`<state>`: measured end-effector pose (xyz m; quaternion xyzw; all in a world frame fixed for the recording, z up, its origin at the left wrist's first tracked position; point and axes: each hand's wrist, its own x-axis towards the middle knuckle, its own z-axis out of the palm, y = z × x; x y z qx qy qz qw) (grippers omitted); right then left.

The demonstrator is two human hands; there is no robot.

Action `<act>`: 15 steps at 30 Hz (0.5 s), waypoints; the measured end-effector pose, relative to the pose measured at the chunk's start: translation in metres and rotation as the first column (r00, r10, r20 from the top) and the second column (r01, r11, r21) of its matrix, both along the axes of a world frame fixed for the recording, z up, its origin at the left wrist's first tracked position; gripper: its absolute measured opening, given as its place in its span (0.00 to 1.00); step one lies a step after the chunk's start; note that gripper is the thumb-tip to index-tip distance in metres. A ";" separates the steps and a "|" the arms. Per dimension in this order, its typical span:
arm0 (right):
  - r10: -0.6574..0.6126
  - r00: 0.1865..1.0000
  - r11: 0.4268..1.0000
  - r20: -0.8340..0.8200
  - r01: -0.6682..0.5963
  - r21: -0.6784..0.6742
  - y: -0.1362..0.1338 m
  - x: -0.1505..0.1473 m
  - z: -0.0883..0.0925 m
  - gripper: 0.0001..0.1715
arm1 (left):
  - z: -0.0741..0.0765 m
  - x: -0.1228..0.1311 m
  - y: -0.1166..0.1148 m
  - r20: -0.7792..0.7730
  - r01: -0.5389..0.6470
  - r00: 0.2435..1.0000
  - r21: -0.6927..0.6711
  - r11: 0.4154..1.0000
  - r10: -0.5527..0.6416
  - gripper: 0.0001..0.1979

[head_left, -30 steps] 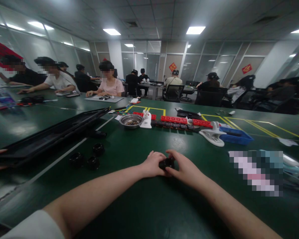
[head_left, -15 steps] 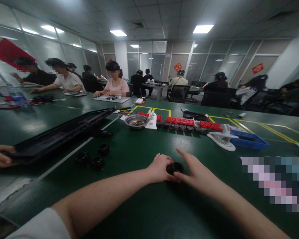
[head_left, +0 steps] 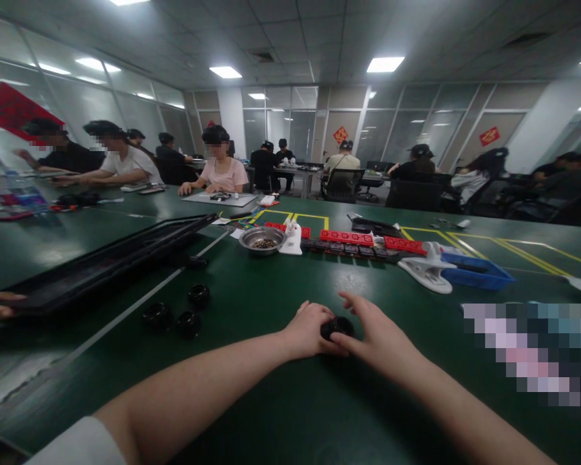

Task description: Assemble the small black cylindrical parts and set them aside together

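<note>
A black, glossy round part, ring-shaped with a hollow top, stands on the green table in front of me. My left hand is closed around its left side, fingers behind it and thumb in front. Over its right side is my right hand, thumb tip at the part's front edge and the other fingers stretched apart above and behind it. Part of the piece is covered by my hands. Similar black round parts lie to the left: one near the back, one in front and one further left.
A long black tray-like casing lies at left, another person's hand at its near end. Further back are a metal bowl with small parts, red blocks, a white clamp and a blue tray. People sit around.
The fingers of my right hand have curled slightly inward over the black round part. My left hand keeps its hold. The view has shifted a little.
</note>
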<state>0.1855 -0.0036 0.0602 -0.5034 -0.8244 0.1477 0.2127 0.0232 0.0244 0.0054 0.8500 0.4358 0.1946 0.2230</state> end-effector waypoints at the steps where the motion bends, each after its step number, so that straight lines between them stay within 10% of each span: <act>1: -0.026 0.999 1.000 0.020 0.026 0.009 0.000 -0.002 -0.002 0.34 | 0.000 0.000 0.000 -0.004 0.001 1.000 0.004 1.000 -0.001 0.23; 8: 0.182 0.983 0.980 -0.039 -0.185 -0.079 -0.001 0.002 0.002 0.38 | 0.002 0.002 -0.001 -0.004 -0.014 1.000 -0.003 1.000 0.014 0.24; 15: -0.070 0.997 0.997 0.025 0.069 0.038 0.002 -0.002 -0.007 0.35 | 0.000 0.002 -0.001 -0.026 -0.008 1.000 0.030 1.000 0.009 0.24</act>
